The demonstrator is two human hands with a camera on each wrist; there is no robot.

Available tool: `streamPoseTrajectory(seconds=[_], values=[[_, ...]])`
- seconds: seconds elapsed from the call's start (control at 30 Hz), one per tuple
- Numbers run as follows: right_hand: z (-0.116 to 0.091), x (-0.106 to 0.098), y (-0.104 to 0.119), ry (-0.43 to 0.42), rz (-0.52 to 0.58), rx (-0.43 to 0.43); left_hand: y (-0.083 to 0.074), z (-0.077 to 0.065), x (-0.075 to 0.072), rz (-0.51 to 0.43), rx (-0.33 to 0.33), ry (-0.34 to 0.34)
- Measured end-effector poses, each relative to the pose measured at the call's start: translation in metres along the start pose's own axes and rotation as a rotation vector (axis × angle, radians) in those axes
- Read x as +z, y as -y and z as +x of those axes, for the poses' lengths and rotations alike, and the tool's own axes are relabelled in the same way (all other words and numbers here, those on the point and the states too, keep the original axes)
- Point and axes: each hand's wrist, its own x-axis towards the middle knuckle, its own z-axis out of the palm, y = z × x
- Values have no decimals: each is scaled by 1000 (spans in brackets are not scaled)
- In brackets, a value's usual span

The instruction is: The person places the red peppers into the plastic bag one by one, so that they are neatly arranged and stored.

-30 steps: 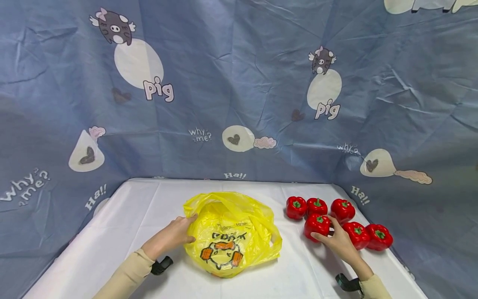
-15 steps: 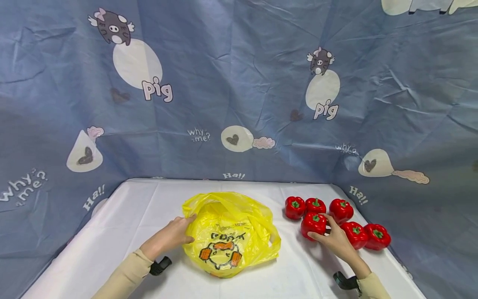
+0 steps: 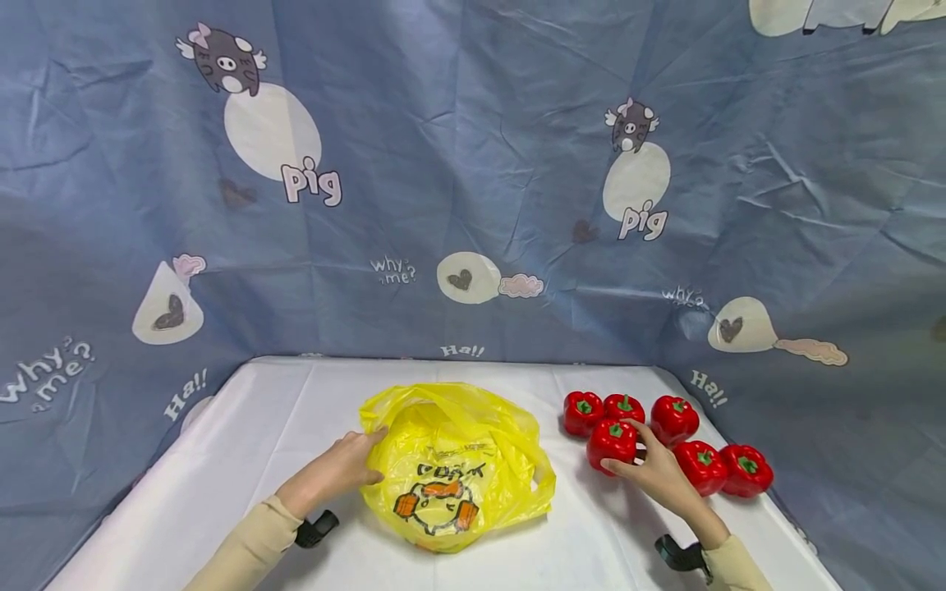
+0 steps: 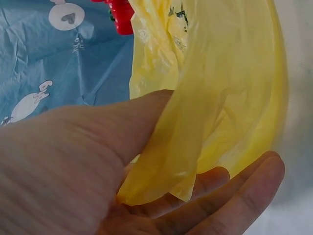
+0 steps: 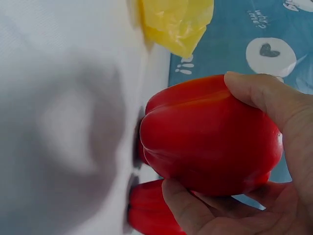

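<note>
A yellow plastic bag (image 3: pixel 436 468) with a cartoon print lies on the white table, its mouth spread. The left hand (image 3: pixel 336 472) holds the bag's left edge; in the left wrist view, the thumb (image 4: pixel 142 115) goes behind the yellow film and the other fingers lie on the opposite side of it. To the right, the right hand (image 3: pixel 658 472) grips a red bell pepper (image 3: pixel 612 445) with a green stem. Thumb and fingers press on opposite sides of this bell pepper (image 5: pixel 210 137), which is held off the table, its shadow falling on the cloth.
Several more red bell peppers stand at the right: one at the group's left end (image 3: pixel 582 413), one at the back right (image 3: pixel 674 419), one at the far right (image 3: pixel 746 470). Blue printed cloth (image 3: pixel 458 180) walls the table (image 3: pixel 296 410) at the back and sides.
The right hand has moved a little to the left with the bell pepper, away from the peppers on its right. The left hand stays at the bag's edge.
</note>
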Motion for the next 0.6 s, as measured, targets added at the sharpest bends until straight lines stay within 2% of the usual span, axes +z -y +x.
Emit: streamPoseTrajectory(seconds=[0.4, 0.6], values=[[8, 6, 31, -8, -14, -53, 1, -1, 1, 15, -8, -10], [12, 13, 50, 22, 27, -90, 0, -1, 2, 9, 0, -16]])
